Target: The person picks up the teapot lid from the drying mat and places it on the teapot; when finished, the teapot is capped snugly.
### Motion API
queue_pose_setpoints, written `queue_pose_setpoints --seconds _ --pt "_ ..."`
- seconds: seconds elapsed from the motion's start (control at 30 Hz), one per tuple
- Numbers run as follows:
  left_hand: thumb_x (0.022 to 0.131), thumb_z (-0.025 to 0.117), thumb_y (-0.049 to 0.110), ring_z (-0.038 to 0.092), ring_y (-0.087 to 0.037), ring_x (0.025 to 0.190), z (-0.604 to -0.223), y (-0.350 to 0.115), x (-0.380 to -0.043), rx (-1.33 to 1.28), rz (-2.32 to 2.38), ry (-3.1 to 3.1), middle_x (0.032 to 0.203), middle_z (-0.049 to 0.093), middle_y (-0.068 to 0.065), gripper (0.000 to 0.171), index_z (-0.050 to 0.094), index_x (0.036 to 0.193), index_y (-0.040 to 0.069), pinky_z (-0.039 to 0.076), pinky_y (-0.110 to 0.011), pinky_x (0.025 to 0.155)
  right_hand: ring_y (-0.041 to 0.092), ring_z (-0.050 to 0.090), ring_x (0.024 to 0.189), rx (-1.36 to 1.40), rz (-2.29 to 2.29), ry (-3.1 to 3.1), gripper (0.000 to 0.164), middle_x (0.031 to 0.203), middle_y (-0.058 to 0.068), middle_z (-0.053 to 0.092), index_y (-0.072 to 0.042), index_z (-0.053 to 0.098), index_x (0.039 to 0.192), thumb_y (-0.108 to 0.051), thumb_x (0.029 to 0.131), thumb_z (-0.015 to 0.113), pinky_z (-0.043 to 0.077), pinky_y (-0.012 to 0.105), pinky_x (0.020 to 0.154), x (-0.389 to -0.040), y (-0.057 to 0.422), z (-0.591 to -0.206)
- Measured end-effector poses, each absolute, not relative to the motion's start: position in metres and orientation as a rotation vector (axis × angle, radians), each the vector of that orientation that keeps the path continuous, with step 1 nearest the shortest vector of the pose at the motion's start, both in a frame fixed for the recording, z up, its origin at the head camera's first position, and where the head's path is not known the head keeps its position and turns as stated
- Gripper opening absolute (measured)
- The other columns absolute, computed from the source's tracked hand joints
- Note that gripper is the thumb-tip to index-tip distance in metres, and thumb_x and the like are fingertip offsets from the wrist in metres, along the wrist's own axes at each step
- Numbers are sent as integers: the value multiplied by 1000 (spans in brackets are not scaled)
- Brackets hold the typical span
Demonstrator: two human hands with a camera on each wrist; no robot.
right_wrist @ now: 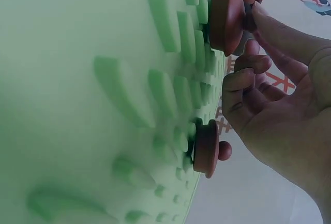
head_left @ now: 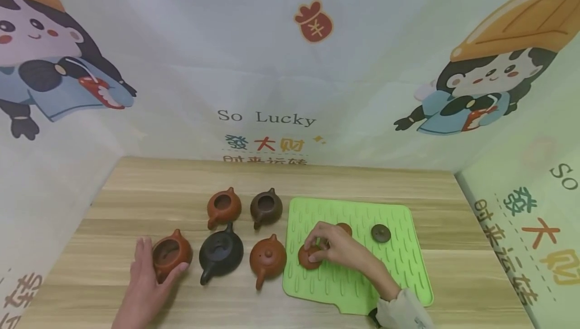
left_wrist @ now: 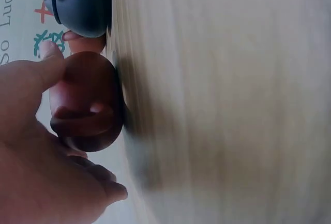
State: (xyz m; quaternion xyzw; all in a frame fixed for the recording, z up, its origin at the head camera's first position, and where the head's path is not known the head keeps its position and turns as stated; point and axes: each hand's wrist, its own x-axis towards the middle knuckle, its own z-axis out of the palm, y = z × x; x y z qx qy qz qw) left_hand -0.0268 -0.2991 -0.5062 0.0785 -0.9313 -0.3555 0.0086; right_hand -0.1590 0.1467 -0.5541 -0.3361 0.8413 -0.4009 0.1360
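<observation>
At the table's left, my left hand (head_left: 148,281) holds a lidless reddish-brown teapot (head_left: 180,251), thumb on one side and fingers on the other. In the left wrist view the thumb touches the teapot's rounded body (left_wrist: 85,87), which stands on the table. My right hand (head_left: 337,246) pinches the knob of a reddish-brown teapot lid (head_left: 309,261) between thumb and fingers, over the green mat (head_left: 408,278). The right wrist view shows this lid (right_wrist: 226,19) upright on its base side, at the mat's ridges. A second reddish lid (head_left: 346,228) is partly hidden behind the hand.
A dark lid (head_left: 381,233) lies on the mat's right. Between the hands stand a black teapot (head_left: 221,251) and a lidded reddish teapot (head_left: 268,258). Behind them are an orange-brown teapot (head_left: 231,210) and a dark brown teapot (head_left: 272,213), both lidless. Printed cloth walls surround the table.
</observation>
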Motion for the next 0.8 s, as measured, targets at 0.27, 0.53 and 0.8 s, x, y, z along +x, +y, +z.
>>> queue_pose_setpoints --seconds 0.27,0.53,0.8 --pt "104 77 18 35 -62 139 -542 -315 -26 53 -1160 -2732 153 29 -42 100 5 167 -10 27 -58 127 4 56 83 -944 -1333 2315 18 107 2 73 -9 78 110 -8 94 85 52 24 72 -136 142 -505" --pt "99 79 4 38 -49 129 -557 -325 -35 -96 -1170 -2651 144 36 -36 78 26 156 -9 28 -71 106 5 55 85 -757 -1343 2308 16 110 8 72 -5 77 108 -2 94 84 50 22 77 -129 137 -490" --pt "110 68 20 -12 -70 159 -541 -319 -29 3 -1316 -2740 166 1 -54 92 4 166 -16 -8 -85 122 5 56 84 -729 -1335 2374 17 106 4 68 -7 78 107 -3 92 86 51 22 76 -130 134 -487"
